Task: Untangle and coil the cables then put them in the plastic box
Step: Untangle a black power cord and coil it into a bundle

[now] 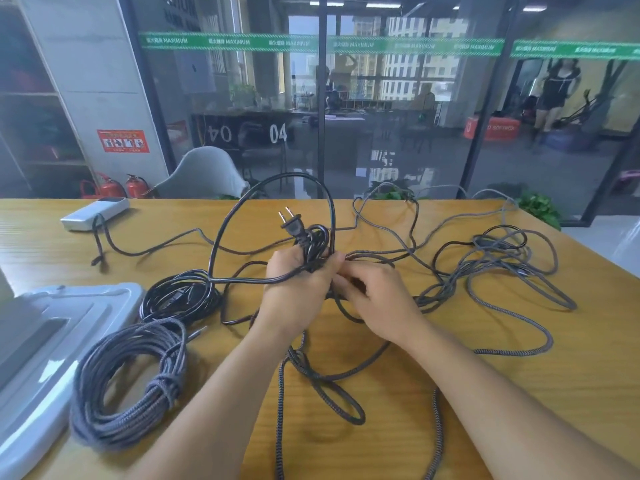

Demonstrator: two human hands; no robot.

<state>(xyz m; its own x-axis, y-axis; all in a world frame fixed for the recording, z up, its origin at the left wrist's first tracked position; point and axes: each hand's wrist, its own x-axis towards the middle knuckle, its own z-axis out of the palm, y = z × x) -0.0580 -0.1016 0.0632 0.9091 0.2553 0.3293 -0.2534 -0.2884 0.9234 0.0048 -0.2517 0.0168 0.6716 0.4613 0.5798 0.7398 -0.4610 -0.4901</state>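
I take the long yellow wooden table point(519, 393) as my reference for everything here. Above its middle I see the left hand point(298, 289) with its fingers curled round a small bundle of thin black power cable point(313, 244); the cable's black two-pin plug point(292, 225) sticks up out of the top of the fist, prongs tilted up and to the left. One tall loop of that cable arches up past the table's far edge and comes back down to the hand. The right hand point(377, 299) sits just beside the left, fingers bent and touching the cable at the bundle; its fingertips are blurred, so I cannot tell whether it truly grips or only pinches lightly.

On the table's right half lies a loose tangle of grey braided cable point(502, 265), its strands running back under both forearms toward the near edge. On the left half, a tied coil of grey braided cable point(128, 382) rests near the front, and a coil of glossy black cable point(180, 299) lies just behind it. Both coils sit beside the pale translucent plastic box point(52, 341) at the table's left end, outside it. A white rectangular power adapter point(93, 213) lies at the far left corner with a dark cord trailing from it.
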